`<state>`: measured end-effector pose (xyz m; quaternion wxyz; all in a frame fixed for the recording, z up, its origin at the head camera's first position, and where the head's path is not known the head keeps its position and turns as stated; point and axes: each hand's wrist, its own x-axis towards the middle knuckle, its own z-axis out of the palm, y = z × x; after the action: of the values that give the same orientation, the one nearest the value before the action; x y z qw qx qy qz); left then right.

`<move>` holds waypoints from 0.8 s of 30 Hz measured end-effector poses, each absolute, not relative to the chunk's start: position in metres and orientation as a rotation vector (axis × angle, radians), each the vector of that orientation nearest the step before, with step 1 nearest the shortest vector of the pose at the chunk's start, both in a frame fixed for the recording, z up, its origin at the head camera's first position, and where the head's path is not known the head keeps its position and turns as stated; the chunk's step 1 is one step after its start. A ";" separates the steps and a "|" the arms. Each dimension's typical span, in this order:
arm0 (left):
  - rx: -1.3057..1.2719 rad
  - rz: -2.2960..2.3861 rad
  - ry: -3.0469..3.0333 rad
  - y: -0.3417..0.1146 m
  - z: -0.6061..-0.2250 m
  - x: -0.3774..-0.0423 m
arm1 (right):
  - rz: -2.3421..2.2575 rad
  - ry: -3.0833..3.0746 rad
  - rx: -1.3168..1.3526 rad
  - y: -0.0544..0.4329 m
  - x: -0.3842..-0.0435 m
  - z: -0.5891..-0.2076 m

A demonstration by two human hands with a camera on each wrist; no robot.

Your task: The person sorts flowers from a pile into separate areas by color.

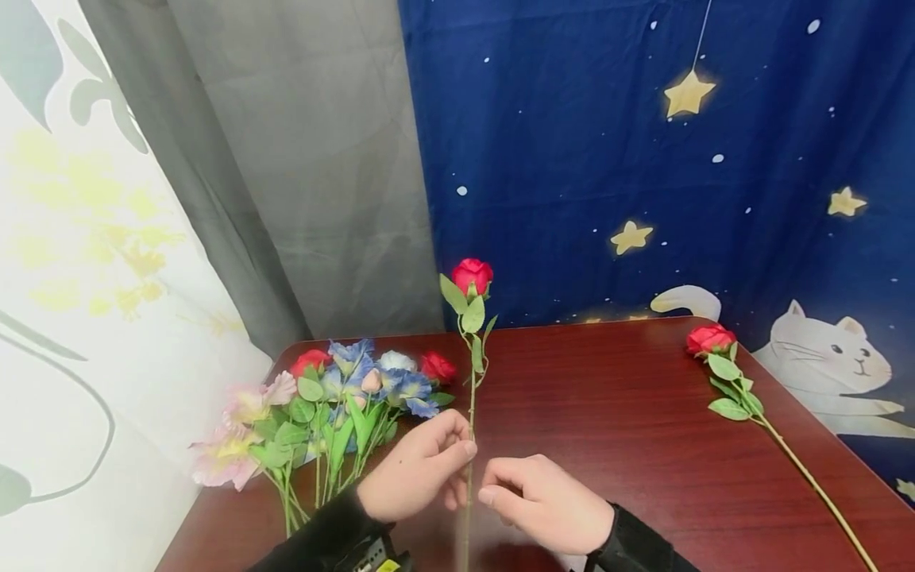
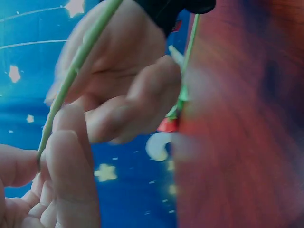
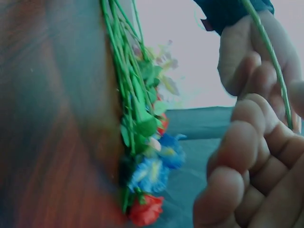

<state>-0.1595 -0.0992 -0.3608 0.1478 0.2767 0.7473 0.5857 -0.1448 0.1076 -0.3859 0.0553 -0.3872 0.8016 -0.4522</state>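
Note:
In the head view my left hand [image 1: 422, 461] pinches the stem of an upright red artificial rose [image 1: 472, 276] between thumb and fingers. The left wrist view shows the green stem [image 2: 76, 66] coming out of that pinch. My right hand [image 1: 546, 504] hovers just right of the stem, its fingers loosely bent and holding nothing; a small gap separates it from the stem. Seen from the right wrist, the stem [image 3: 270, 47] runs in front of the left hand. The stem's lower end is blurred.
A bunch of artificial flowers lies left on the dark red table [image 1: 586, 397]: blue flowers [image 1: 350, 357], pink flowers [image 1: 232, 453] and red roses [image 1: 438, 367]. Another long-stemmed red rose [image 1: 711, 339] lies along the right edge. Curtains [image 1: 543, 159] hang behind the table.

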 end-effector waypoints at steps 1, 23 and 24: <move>0.804 1.710 2.131 -0.097 -0.366 -0.161 | -1.378 2.457 -1.177 0.105 -0.145 -0.387; 0.584 1.547 2.248 -0.124 -0.410 -0.165 | -0.766 3.019 -0.729 0.269 -0.187 -0.429; 0.587 1.547 2.247 -0.128 -0.410 -0.165 | -0.703 3.034 -0.693 0.282 -0.188 -0.429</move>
<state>-0.1649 -0.1280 -0.4099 0.1745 0.2071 0.7929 0.5458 -0.1878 0.2818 -0.4288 -0.0243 -0.2171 0.9507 -0.2203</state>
